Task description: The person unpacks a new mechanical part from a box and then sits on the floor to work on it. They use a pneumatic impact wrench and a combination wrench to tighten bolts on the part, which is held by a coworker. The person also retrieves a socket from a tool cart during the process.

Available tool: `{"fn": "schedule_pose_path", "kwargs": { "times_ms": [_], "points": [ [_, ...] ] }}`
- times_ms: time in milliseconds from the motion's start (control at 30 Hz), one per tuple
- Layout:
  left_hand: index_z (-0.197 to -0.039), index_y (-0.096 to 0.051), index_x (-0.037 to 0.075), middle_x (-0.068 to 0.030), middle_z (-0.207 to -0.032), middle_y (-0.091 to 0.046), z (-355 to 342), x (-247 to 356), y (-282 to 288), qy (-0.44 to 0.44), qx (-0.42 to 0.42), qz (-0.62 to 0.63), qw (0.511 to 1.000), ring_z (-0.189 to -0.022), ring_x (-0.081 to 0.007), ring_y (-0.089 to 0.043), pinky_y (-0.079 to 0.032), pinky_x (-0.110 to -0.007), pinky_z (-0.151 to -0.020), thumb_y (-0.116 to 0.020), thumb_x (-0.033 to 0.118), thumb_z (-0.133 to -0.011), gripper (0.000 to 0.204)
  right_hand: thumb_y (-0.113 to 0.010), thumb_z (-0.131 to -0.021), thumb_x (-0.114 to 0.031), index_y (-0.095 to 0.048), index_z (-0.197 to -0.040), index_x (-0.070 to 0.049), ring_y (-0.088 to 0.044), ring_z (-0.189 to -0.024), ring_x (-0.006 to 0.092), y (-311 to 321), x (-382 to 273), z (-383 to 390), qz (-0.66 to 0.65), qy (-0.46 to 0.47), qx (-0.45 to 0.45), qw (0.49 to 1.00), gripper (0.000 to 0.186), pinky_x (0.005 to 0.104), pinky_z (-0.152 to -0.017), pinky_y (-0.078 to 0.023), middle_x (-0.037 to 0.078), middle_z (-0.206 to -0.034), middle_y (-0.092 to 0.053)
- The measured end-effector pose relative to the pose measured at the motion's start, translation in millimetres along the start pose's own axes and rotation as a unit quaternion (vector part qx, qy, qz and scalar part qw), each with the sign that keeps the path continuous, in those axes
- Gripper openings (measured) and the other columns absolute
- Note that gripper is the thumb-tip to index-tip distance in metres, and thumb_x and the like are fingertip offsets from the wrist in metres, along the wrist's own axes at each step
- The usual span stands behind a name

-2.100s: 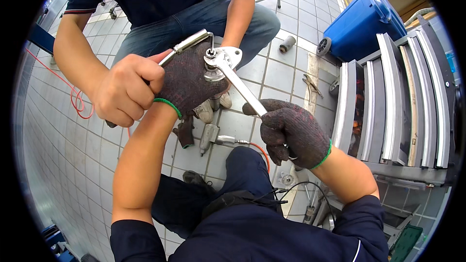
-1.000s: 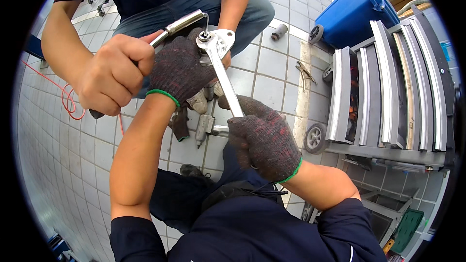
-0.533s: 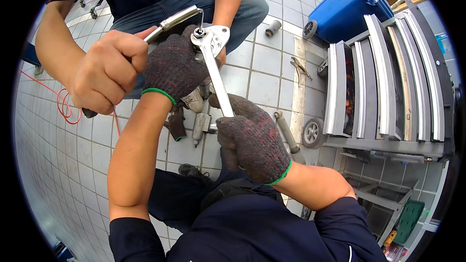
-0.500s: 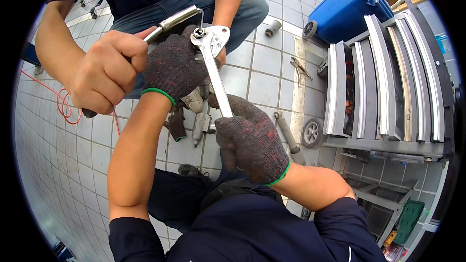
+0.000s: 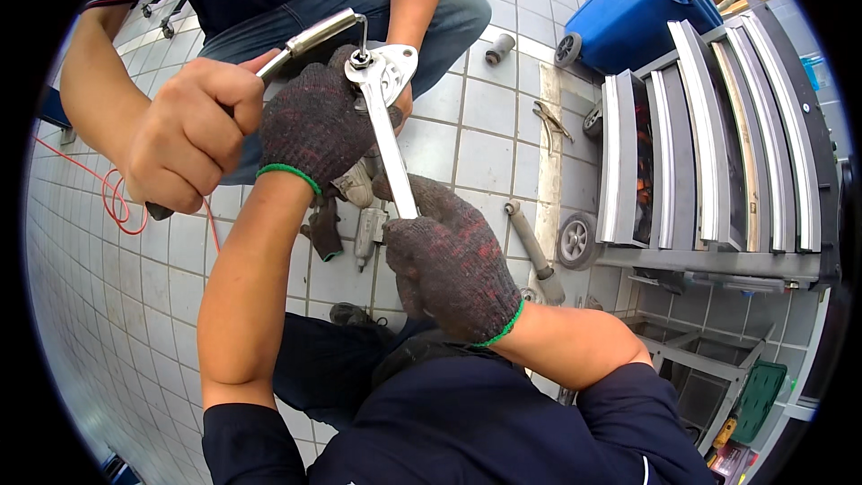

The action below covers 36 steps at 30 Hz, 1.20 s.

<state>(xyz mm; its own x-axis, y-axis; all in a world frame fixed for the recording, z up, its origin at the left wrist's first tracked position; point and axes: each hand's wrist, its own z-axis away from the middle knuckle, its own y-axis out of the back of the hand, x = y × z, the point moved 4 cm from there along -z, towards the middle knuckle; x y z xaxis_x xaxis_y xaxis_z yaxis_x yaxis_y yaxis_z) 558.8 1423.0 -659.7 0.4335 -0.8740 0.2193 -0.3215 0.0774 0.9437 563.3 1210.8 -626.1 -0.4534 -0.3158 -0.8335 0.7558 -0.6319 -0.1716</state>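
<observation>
My right hand (image 5: 453,265), in a dark knit glove with green cuff, is closed round the lower end of a long silver wrench (image 5: 384,139). The wrench's ring end sits over the nut on a flanged metal mount (image 5: 401,56). My left hand (image 5: 316,121), gloved alike, wraps round the mount's near left side; its fingertips are partly hidden under the wrench. Across from me, a co-worker's bare hand (image 5: 193,135) grips a silver-shafted ratchet-like handle (image 5: 321,31). A thin L-shaped key (image 5: 363,33) runs from its tip into the nut. The co-worker's other hand is mostly hidden behind the mount.
On the tiled floor lie an air impact tool (image 5: 366,238), a dark glove (image 5: 323,229), a shock absorber (image 5: 534,251), pliers (image 5: 550,121) and a grey cylinder (image 5: 500,49). A wheeled tool cabinet (image 5: 718,256) with drawers pulled out and a blue bin (image 5: 628,4) stand at right.
My right hand has swung the wrench's lower end slightly to the left. The ring end stays on the nut, and the co-worker's handle and key stay in place there.
</observation>
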Motion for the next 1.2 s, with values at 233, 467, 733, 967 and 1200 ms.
{"fn": "schedule_pose_path", "kwargs": {
  "times_ms": [233, 467, 733, 967, 1200],
  "points": [
    [-0.125, -0.069, 0.004, -0.0211, -0.103, -0.075, 1.7, 0.0, -0.4, -0.003, 0.000, -0.004, 1.000, -0.095, -0.0361, -0.076, -0.062, -0.047, -0.082, -0.077, 0.038, -0.093, 0.048, -0.061, -0.095, -0.009, -0.060, -0.144, 0.001, -0.054, -0.050, 0.0122, -9.5, 1.5, 2.2, -0.046, 0.005, -0.011, 0.999, 0.049, 0.0290, -0.044, -0.044, 0.004, -0.074, -0.058],
    [-0.127, -0.068, 0.005, -0.0216, -0.105, -0.075, 5.0, -0.6, 2.8, 0.000, -0.003, -0.002, 1.000, -0.097, -0.0369, -0.076, -0.062, -0.048, -0.084, -0.077, 0.040, -0.092, 0.050, -0.062, -0.096, -0.011, -0.059, -0.143, 0.001, -0.055, -0.050, 0.0137, -13.2, 8.8, -2.1, -0.039, 0.028, -0.016, 0.999, 0.049, 0.0304, -0.043, -0.045, 0.006, -0.075, -0.060],
    [-0.128, -0.067, 0.005, -0.0222, -0.107, -0.074, 5.5, -1.5, 3.4, 0.002, -0.006, 0.001, 1.000, -0.099, -0.0379, -0.075, -0.061, -0.049, -0.086, -0.077, 0.042, -0.092, 0.053, -0.063, -0.097, -0.013, -0.058, -0.144, 0.001, -0.056, -0.051, 0.0137, -17.0, 12.5, -3.4, -0.029, 0.041, -0.008, 0.999, 0.050, 0.0304, -0.044, -0.047, 0.006, -0.078, -0.061],
    [-0.130, -0.066, 0.005, -0.0227, -0.109, -0.074, 6.8, -1.1, 5.3, 0.001, -0.007, 0.001, 1.000, -0.101, -0.0388, -0.075, -0.060, -0.049, -0.088, -0.077, 0.044, -0.092, 0.055, -0.063, -0.097, -0.013, -0.057, -0.145, 0.000, -0.056, -0.052, 0.0134, -20.0, 18.2, -4.0, 0.009, 0.075, -0.011, 0.997, 0.050, 0.0310, -0.045, -0.048, 0.006, -0.079, -0.061],
    [-0.131, -0.065, 0.006, -0.0232, -0.111, -0.074, 8.9, -4.6, 7.8, 0.005, -0.007, 0.001, 1.000, -0.103, -0.0396, -0.074, -0.060, -0.050, -0.090, -0.077, 0.045, -0.091, 0.057, -0.066, -0.093, -0.008, -0.064, -0.126, 0.002, -0.064, -0.073, 0.0224, -26.2, 28.8, 0.1, 0.046, 0.093, -0.017, 0.994, 0.035, 0.0359, -0.063, -0.054, 0.016, -0.104, -0.064]
  ]
}}
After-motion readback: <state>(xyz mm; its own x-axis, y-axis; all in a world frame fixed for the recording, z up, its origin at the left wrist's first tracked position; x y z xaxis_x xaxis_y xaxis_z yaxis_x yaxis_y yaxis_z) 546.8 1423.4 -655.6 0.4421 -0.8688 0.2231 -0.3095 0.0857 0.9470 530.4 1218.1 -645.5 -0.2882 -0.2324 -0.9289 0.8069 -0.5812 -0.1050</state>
